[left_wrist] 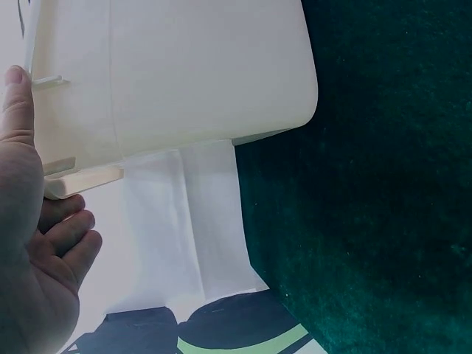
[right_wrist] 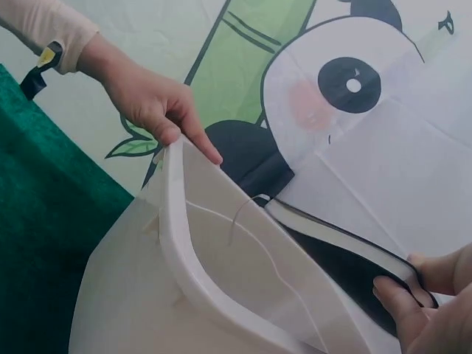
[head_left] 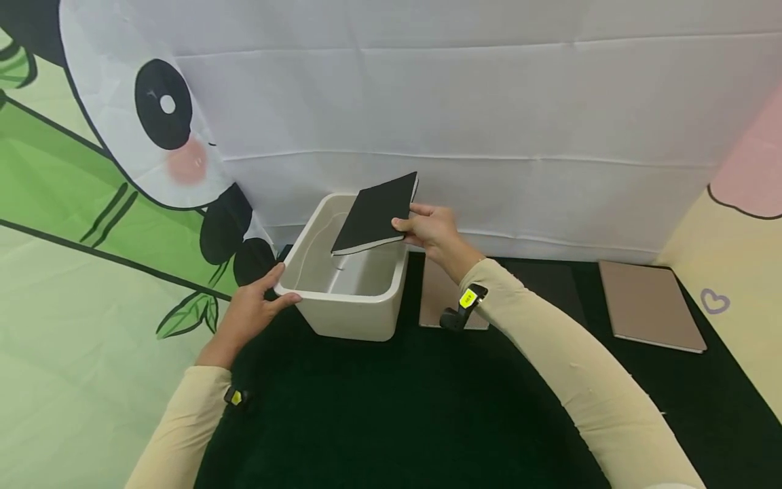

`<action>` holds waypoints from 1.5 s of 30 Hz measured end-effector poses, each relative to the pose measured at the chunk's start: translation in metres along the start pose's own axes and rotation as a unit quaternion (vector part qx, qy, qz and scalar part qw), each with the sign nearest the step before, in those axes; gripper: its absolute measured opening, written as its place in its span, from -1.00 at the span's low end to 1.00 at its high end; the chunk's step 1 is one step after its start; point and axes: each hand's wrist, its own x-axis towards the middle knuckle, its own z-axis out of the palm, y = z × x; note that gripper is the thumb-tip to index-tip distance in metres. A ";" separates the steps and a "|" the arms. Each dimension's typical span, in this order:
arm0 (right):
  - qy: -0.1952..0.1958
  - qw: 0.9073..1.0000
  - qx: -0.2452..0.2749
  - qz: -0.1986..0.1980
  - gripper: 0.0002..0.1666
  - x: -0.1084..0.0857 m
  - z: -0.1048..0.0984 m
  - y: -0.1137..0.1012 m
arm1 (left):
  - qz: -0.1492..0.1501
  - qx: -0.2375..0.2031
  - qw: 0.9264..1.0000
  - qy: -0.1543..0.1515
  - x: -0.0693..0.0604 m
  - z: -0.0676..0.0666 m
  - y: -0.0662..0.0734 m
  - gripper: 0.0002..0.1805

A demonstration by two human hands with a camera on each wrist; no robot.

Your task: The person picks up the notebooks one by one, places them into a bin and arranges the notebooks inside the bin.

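Observation:
A black notebook (head_left: 377,212) with white page edges is tilted above a cream plastic bin (head_left: 351,318). My right hand (head_left: 435,234) pinches its right edge, thumb on the cover and fingers beneath. From the notebook's far end a thin ribbon (right_wrist: 237,215) hangs toward the bin's inside, as the right wrist view shows. At the bin's front left corner, my left hand (head_left: 252,307) grips the rim. Its thumb lies along the rim in the left wrist view, with curled fingers (left_wrist: 70,232) by the handle ledge.
Right of the bin, a tan notebook (head_left: 432,292) lies partly hidden by my right wrist. Beside it is a dark flat item (head_left: 550,284), hard to tell from the dark green cloth (head_left: 391,414). Another tan notebook (head_left: 652,305) lies far right. A white sheet (head_left: 489,102) hangs behind.

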 end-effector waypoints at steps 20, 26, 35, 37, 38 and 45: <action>0.007 0.997 -0.073 -0.004 -0.23 0.016 0.037 0.036 | 0.018 -0.004 1.000 0.020 0.002 0.003 0.003 -0.04; 0.014 0.996 -0.083 -0.001 -0.24 0.020 0.044 0.045 | 0.017 -0.005 1.000 0.023 0.001 0.006 0.001 -0.05; 0.004 0.994 -0.105 -0.021 -0.22 0.022 0.056 0.051 | 0.018 -0.011 0.999 0.025 0.001 0.007 0.001 -0.05; 0.008 0.992 -0.121 -0.026 -0.23 0.022 0.060 0.051 | 0.016 -0.012 0.999 0.025 0.001 0.006 0.000 -0.05; 0.009 0.991 -0.128 -0.027 -0.23 0.022 0.062 0.052 | 0.015 -0.012 0.999 0.026 0.001 0.006 0.000 -0.05; 0.021 0.984 -0.175 -0.024 -0.24 0.024 0.074 0.058 | 0.010 -0.014 1.000 0.025 0.000 0.007 -0.002 -0.05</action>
